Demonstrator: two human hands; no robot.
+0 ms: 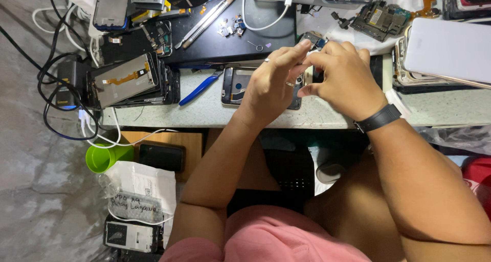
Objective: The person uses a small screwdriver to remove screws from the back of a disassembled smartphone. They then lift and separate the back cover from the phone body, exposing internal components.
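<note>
Both forearms reach over the counter; left hand and right hand pinch a small part together above an opened phone, steadying it.

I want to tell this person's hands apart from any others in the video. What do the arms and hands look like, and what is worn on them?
Both arms are bare, no sleeves showing. The left hand wears a thin ring on one finger. The right hand has a black band, like a watch strap, around the wrist. No gloves on either.
</note>
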